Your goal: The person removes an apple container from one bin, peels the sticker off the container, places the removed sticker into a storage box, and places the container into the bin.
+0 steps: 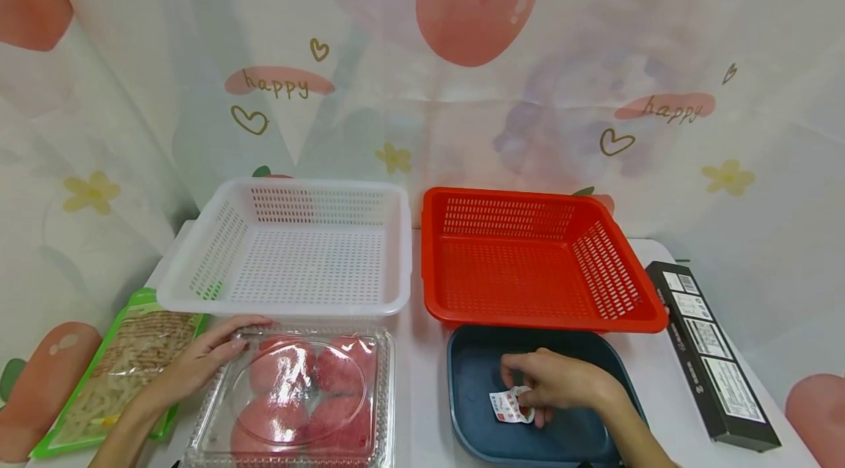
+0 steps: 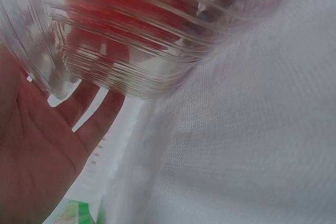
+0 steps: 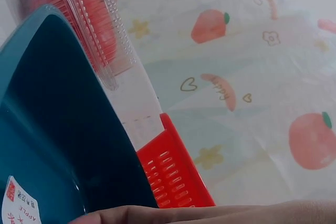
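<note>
My left hand (image 1: 196,363) grips the back left corner of a clear plastic box (image 1: 214,424), thumb at the lid's edge, fingers beyond it. Several round red fruits (image 1: 269,424) show through its lid. In the left wrist view, fingers (image 2: 100,121) reach behind the box's ribbed side (image 2: 131,56). Over the blue basin (image 1: 475,435), my right hand (image 1: 557,378) holds a white printed label (image 1: 505,407) between bent fingers. In the right wrist view the label (image 3: 18,205) reads "APPLE" beside a red mark; most of that hand is out of frame.
Behind the box stands a white basket (image 1: 310,306); a red basket (image 1: 541,321) stands behind the basin. A green-edged food packet (image 1: 125,351) lies at the left, partly under the left arm. To the right lies a long black box (image 1: 713,358). A printed cloth (image 1: 370,101) hangs behind.
</note>
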The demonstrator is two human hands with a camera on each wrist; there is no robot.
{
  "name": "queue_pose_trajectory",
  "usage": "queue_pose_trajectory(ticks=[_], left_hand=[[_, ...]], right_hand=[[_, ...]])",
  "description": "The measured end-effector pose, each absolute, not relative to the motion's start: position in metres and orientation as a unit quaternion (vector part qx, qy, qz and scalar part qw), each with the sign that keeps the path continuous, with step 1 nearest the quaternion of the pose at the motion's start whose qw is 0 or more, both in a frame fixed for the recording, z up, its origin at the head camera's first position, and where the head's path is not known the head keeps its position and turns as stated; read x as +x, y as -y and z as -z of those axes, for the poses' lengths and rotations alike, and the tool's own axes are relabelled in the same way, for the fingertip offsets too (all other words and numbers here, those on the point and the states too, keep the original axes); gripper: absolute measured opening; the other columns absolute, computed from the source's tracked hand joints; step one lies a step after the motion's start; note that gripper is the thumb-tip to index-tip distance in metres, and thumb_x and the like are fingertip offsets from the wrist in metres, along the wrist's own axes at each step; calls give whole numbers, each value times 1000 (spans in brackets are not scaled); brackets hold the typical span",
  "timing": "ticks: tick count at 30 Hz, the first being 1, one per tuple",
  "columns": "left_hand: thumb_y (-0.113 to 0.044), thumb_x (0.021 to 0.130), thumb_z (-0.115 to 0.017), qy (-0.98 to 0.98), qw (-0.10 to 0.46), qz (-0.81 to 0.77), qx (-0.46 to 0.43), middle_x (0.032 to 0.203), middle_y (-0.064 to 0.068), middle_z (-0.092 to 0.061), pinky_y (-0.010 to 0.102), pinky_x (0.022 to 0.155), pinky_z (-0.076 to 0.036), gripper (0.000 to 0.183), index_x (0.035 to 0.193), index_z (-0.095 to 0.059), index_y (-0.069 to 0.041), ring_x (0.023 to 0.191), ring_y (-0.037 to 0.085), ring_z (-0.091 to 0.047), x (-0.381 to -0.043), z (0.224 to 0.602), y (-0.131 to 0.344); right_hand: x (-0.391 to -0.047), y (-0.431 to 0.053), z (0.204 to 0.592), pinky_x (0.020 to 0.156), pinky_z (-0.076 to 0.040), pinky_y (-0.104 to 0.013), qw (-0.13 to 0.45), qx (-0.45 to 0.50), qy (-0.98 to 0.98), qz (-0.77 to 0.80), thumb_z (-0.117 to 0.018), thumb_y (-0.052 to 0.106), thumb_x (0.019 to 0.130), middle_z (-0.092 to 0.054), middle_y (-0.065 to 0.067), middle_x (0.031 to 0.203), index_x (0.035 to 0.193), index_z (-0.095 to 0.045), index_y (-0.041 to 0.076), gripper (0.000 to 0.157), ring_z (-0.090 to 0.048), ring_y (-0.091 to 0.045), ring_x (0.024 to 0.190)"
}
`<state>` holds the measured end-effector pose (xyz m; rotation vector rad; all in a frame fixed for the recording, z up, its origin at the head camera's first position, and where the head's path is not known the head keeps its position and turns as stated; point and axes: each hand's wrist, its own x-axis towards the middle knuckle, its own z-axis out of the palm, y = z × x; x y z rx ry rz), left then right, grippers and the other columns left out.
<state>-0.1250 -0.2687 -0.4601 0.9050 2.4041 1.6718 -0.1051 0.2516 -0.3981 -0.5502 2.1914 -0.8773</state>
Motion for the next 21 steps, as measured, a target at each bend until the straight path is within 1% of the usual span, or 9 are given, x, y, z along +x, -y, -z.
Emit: queue_pose_trajectory(ticks=[5,9,14,17,21], left_hand=[[7,99,-33,-776,38,-550,307,137,-21,-51,5,97,-32,41,136,-49,0,126,-11,-44,-126,461,269],[7,100,-33,-772,41,-553,311,137,-20,-51,5,97,-33,41,137,-48,1,126,-11,-44,-126,461,269],[6,100,-33,-776,46,-552,303,137,-22,-50,5,97,-33,40,137,-48,0,126,-12,-42,-126,460,269],[5,100,-33,-779,48,-550,297,138,-23,-49,5,97,-32,40,137,-48,0,127,-13,-41,-126,460,269],[5,101,-33,-782,49,-548,295,138,-24,-49,5,97,-31,40,137,-48,0,127,-14,-40,-125,460,269]], right_hand=[[-105,-252,398,52,-53,-22,359,-216,-846,329,-67,7,88,-66,3,69,95,-65,13,10,-63,-8,52],[-105,-252,396,55,-54,-21,363,-215,-850,316,-69,9,87,-65,3,67,99,-70,14,13,-63,-8,53],[-103,-250,395,57,-52,-20,373,-210,-852,303,-71,11,85,-65,3,67,104,-72,14,19,-62,-8,56],[-101,-249,394,56,-47,-19,372,-218,-854,293,-72,13,85,-63,6,67,107,-73,16,22,-57,-4,57],[-101,-249,395,54,-37,-17,358,-233,-863,270,-73,18,84,-54,12,65,108,-73,19,24,-47,1,57]])
